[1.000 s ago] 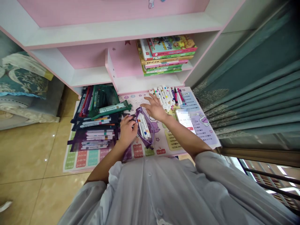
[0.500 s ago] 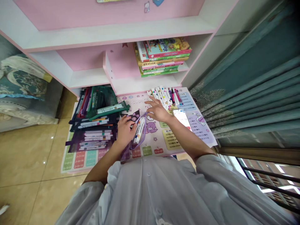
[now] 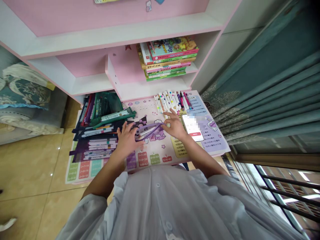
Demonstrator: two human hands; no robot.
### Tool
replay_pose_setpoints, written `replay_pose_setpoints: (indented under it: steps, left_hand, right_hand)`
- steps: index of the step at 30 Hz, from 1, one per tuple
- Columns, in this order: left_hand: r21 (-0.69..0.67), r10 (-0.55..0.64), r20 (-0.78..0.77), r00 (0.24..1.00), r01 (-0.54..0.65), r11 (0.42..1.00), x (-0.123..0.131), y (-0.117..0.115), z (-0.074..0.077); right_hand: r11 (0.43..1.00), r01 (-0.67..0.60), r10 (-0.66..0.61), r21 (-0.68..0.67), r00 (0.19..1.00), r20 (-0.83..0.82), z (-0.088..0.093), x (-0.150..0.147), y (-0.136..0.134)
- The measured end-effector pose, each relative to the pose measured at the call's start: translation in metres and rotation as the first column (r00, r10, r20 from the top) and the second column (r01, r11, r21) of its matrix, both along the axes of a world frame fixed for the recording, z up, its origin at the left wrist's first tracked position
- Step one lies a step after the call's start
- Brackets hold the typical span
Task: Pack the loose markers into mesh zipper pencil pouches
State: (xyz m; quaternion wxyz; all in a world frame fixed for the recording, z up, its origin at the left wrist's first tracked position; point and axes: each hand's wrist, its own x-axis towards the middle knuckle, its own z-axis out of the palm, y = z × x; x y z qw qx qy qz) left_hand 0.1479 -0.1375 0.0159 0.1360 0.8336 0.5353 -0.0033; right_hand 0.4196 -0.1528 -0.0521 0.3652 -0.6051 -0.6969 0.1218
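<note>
Several filled pouches (image 3: pixel 98 149) lie at left; loose pens (image 3: pixel 168 101) on the surface (image 3: pixel 160 146) are unpacked. Between both hands, the right hand (image 3: pixel 174 126) pinches an unclosed purple pouch (image 3: pixel 153 133); the left hand (image 3: pixel 127 141) spreads its fingers there, grip unclear.

From here I see the person's two hands held out in front of the belly, with a gap between them. The left hand (image 3: pixel 127 139) has its back up and its fingers spread apart, with its thumb poking toward the right hand (image 3: pixel 174 126). That thumb looks blurry. The right hand sits a little farther from the belly, its thumb and pointer finger close in a pinch, the others stretched forward. Below the hands, the left arm (image 3: pixel 101 172) and right arm (image 3: pixel 201 154) are bare and slant inward.
</note>
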Motion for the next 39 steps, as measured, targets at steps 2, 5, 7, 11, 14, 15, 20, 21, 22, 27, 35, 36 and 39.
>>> replay_pose_setpoints:
  steps: [2, 5, 7, 11, 14, 15, 20, 21, 22, 27, 35, 36, 39]
  left_hand:
    - [0.033, 0.026, -0.006, 1.000, -0.026, 0.999, -0.003, 0.006, -0.004]
    - [0.039, 0.035, -0.002, 0.999, -0.035, 0.999, -0.005, 0.013, -0.008]
    - [0.042, 0.042, 0.019, 0.999, -0.043, 0.998, -0.004, 0.014, -0.009]
    - [0.124, 0.030, 0.139, 0.990, -0.048, 0.991, 0.006, 0.007, -0.011]
    - [0.200, -0.035, 0.248, 0.968, -0.015, 0.980, 0.023, -0.002, -0.012]
    - [0.215, -0.068, 0.272, 0.960, 0.008, 0.977, 0.031, -0.004, -0.013]
    - [0.212, -0.184, 0.258, 0.948, 0.130, 0.968, 0.068, -0.009, -0.014]
    - [0.204, -0.198, 0.246, 0.949, 0.149, 0.968, 0.075, -0.009, -0.014]
    - [0.193, -0.207, 0.236, 0.950, 0.163, 0.968, 0.080, -0.009, -0.013]
    - [0.141, -0.185, 0.244, 0.952, 0.154, 0.978, 0.096, -0.007, -0.012]
    - [0.066, -0.137, 0.307, 0.942, 0.123, 0.990, 0.103, -0.001, -0.013]
    - [0.054, -0.129, 0.310, 0.942, 0.118, 0.992, 0.103, -0.001, -0.012]
    - [0.024, -0.098, 0.324, 0.941, 0.096, 0.995, 0.104, 0.000, -0.010]
  right_hand:
    - [0.998, -0.027, 0.029, 0.053, 0.999, -0.039, -0.007, -0.001, -0.004]
    - [0.987, -0.063, 0.075, 0.150, 0.994, -0.080, -0.016, -0.001, -0.009]
    - [0.976, -0.075, 0.094, 0.203, 0.992, -0.087, -0.019, -0.001, -0.013]
    - [0.963, -0.061, 0.088, 0.264, 0.992, -0.090, -0.021, -0.001, -0.022]
    - [0.956, -0.029, 0.066, 0.291, 0.991, -0.116, -0.021, -0.003, -0.027]
    - [0.956, -0.021, 0.060, 0.292, 0.991, -0.123, -0.021, -0.005, -0.029]
    - [0.944, -0.042, 0.074, 0.327, 0.993, -0.087, -0.021, -0.009, -0.032]
    - [0.940, -0.050, 0.079, 0.338, 0.994, -0.074, -0.021, -0.009, -0.032]
    - [0.938, -0.053, 0.079, 0.343, 0.995, -0.062, -0.021, -0.009, -0.032]
    - [0.944, -0.036, 0.067, 0.328, 0.994, -0.083, -0.021, -0.010, -0.033]
    - [0.963, -0.015, 0.060, 0.268, 0.985, -0.160, -0.022, -0.009, -0.031]
    - [0.966, -0.013, 0.056, 0.258, 0.985, -0.160, -0.021, -0.009, -0.031]
    - [0.966, -0.011, 0.052, 0.258, 0.987, -0.154, -0.020, -0.009, -0.032]
